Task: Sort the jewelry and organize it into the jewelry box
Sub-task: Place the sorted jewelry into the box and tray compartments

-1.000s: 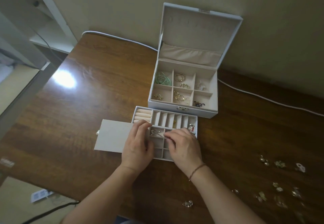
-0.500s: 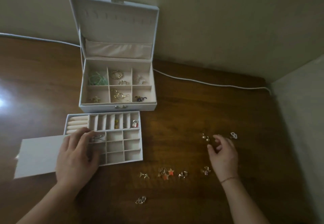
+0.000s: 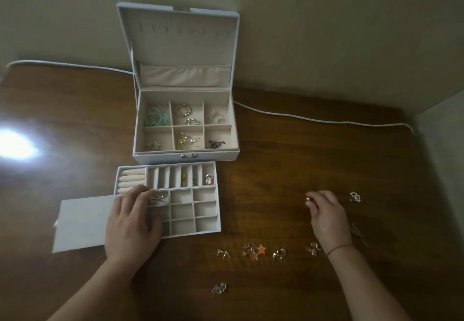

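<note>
While the loose pieces wait along the near edge of the dark, glossy wooden table (image 3: 288, 150), a clear, glassy-looking earring (image 3: 219, 288) lies closest to the person. A little farther in runs a row of small metal bits: a gold winged piece (image 3: 224, 253), a cluster with orange stars (image 3: 254, 250) and a gold ring-like piece (image 3: 279, 254).

Beyond that row, the right hand (image 3: 327, 217) has its fingertips pinched together on a small gold item (image 3: 307, 199), which looks barely off the wood. To do this well, I'd say keep the pinch snug, lift straight up, and carry it low to an empty cell so it cannot bounce away. A beaded white piece (image 3: 355, 197) sits just beside that hand.

Level with it, the left hand (image 3: 131, 222) lies flat, fingers spread, over the left part of the pale divided tray (image 3: 206, 227), steadying it; a thin silver piece (image 3: 158, 199) rests in the cell by its fingertips. Soft cream ring rolls (image 3: 131, 178) fill the tray's far left corner.

Farthest back, against the wall, the jewelry box (image 3: 185, 156) stands open, its lid upright, velvety cells holding a green strand (image 3: 157, 117), gold hoops (image 3: 184, 110) and a dark piece (image 3: 216, 143). A white cable (image 3: 313, 120) trails behind.
</note>
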Tool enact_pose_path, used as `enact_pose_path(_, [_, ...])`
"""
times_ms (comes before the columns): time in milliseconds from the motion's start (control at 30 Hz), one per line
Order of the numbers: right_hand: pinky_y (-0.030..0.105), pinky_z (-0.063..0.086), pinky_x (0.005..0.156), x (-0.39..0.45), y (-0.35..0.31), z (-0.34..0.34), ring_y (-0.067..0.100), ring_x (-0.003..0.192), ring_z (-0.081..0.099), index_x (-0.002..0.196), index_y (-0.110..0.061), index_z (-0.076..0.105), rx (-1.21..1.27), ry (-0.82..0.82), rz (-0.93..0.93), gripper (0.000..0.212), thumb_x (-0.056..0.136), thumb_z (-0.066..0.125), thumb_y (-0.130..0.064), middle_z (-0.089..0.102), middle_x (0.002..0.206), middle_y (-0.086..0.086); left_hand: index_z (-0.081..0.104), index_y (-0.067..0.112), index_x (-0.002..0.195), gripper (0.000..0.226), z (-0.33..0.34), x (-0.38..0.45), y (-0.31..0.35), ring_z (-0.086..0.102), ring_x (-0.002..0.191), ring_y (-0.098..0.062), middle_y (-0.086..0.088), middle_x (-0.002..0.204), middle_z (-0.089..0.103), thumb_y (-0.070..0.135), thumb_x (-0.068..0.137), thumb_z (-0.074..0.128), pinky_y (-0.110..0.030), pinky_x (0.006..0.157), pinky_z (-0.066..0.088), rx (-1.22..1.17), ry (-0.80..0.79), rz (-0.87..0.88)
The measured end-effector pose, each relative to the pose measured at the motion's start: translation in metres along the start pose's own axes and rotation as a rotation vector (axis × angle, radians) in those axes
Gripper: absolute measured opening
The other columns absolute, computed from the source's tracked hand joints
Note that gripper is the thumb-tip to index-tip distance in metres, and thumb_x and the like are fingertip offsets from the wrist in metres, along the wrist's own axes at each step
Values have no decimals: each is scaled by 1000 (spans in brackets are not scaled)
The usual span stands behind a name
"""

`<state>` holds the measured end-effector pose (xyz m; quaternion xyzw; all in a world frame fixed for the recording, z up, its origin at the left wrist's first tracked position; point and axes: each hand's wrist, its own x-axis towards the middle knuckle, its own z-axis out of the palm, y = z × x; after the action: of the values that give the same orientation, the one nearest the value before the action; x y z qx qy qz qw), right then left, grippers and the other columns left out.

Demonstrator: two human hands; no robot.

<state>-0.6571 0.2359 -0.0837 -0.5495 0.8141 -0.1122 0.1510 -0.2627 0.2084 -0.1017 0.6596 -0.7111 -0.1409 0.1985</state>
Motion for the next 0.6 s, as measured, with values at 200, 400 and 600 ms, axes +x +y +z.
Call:
enact_pose_path(200, [32,51,89,9,-12,0,24,112,57,125,-13,59,-62,-25,80,32,94,54,-15,48,133,7,63,8,120,47,-3,-1,-1,47,116,-30,-11,127,57,31,84,43,-48,94,47,-6,18,20])
enact_pose_path(400, [36,49,90,12,-23,3,27,111,55,119,-10,64,-6,17,132,30,91,56,-2,49,130,11,62,12,121,45,-1,-2,-5,48,118,-28,-8,128,57,31,84,46,-46,94,49,-18,8,24])
enact_pose_path(600, [43,52,87,12,-36,2,32,112,55,123,-11,60,-36,-15,149,33,92,53,-3,50,130,13,64,13,119,43,-2,-2,-6,47,116,-25,-6,126,57,27,81,49,-42,94,49,-48,19,42])
